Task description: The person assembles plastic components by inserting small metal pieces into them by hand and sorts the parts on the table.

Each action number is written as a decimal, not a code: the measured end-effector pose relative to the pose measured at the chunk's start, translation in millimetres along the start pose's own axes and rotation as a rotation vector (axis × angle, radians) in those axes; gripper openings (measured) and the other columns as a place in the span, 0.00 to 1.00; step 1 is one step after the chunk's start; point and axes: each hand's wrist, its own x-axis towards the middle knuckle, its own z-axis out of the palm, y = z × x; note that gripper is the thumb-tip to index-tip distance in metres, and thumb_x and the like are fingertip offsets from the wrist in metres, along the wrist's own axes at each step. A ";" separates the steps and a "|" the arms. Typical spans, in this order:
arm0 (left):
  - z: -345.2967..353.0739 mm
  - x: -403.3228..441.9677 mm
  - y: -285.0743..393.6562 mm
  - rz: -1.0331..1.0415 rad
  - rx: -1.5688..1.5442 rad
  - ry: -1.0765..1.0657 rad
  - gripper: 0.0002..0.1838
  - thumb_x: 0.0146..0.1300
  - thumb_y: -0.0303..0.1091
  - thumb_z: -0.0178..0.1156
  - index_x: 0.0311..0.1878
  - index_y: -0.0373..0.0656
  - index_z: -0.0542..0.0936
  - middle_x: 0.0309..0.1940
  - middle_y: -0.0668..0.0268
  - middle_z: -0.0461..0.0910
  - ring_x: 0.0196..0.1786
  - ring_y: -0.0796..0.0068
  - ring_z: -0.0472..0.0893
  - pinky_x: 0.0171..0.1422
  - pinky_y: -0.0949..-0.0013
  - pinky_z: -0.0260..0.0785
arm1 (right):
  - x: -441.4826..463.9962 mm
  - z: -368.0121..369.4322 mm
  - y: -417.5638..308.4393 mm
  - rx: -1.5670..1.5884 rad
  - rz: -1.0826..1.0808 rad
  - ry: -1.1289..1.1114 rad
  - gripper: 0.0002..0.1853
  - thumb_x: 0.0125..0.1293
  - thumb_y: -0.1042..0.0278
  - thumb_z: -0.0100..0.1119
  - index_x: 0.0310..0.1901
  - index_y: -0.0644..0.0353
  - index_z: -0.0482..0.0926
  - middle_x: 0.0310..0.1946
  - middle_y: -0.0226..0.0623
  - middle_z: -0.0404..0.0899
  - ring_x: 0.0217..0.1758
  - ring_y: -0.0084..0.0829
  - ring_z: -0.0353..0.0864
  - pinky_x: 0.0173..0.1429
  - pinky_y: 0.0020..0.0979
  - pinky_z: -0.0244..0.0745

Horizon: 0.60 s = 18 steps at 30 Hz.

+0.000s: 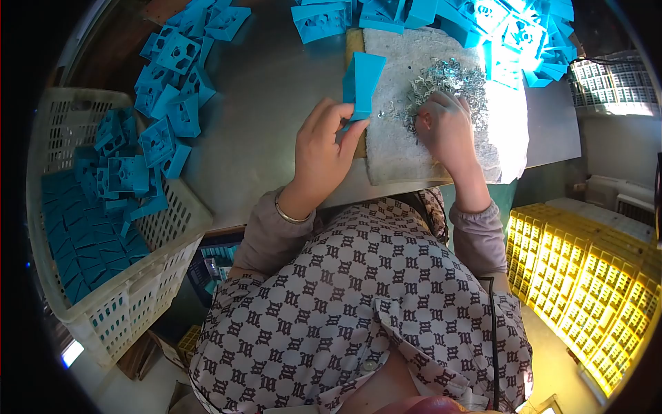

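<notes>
Head view: left hand [321,150] pinches a blue wedge-shaped plastic housing [363,81] over the grey metal bench [276,96]; right hand [447,130] curls into silvery metal bits [452,72], hold unclear. Blue rows [89,231] in the white slotted plastic crate [138,283] look done; loose blue housings [321,22] seemingly remain.

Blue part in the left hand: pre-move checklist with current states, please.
1. Blue part secured: ok, left hand pinches its near end.
2. Right hand at the metal pieces: ok, it is at the heap's near side.
3. Metal piece picked up: cannot tell, the right hand's grasp is hidden.
4. Metal pieces all in the heap: not ok, strays lie on the cloth to its left.
5. White crate contents all in rows: not ok, some parts lie jumbled on top.
</notes>
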 end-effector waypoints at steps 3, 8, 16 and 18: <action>-0.2 -1.8 0.3 0.004 -0.010 0.004 0.09 0.65 0.22 0.70 0.45 0.36 0.81 0.37 0.62 0.80 0.38 0.71 0.83 0.41 0.70 0.82 | -3.6 2.5 -0.3 0.049 0.027 0.059 0.01 0.53 0.75 0.67 0.27 0.59 0.85 0.33 0.33 0.81 0.42 0.39 0.82 0.52 0.39 0.72; 3.4 -5.0 -1.6 -0.003 -0.112 0.031 0.08 0.66 0.21 0.69 0.46 0.34 0.80 0.37 0.62 0.80 0.39 0.74 0.84 0.42 0.71 0.84 | -21.2 -19.5 -5.8 0.353 0.195 -0.156 0.02 0.54 0.77 0.68 0.28 0.60 0.84 0.32 0.35 0.80 0.41 0.39 0.81 0.52 0.39 0.72; 10.3 -6.3 -0.4 -0.021 -0.161 -0.001 0.08 0.67 0.20 0.68 0.47 0.32 0.80 0.39 0.62 0.79 0.41 0.75 0.86 0.44 0.72 0.85 | -43.1 -13.7 -23.5 -0.217 -0.064 -0.086 0.02 0.56 0.76 0.60 0.27 0.61 0.80 0.34 0.35 0.77 0.42 0.35 0.79 0.51 0.37 0.71; 11.8 -6.4 -0.2 -0.030 -0.201 -0.009 0.08 0.67 0.20 0.68 0.47 0.31 0.80 0.39 0.62 0.79 0.42 0.75 0.86 0.45 0.72 0.85 | -45.6 -10.8 -26.4 -0.253 -0.074 -0.065 0.02 0.56 0.76 0.58 0.27 0.61 0.78 0.34 0.35 0.75 0.41 0.35 0.78 0.50 0.37 0.71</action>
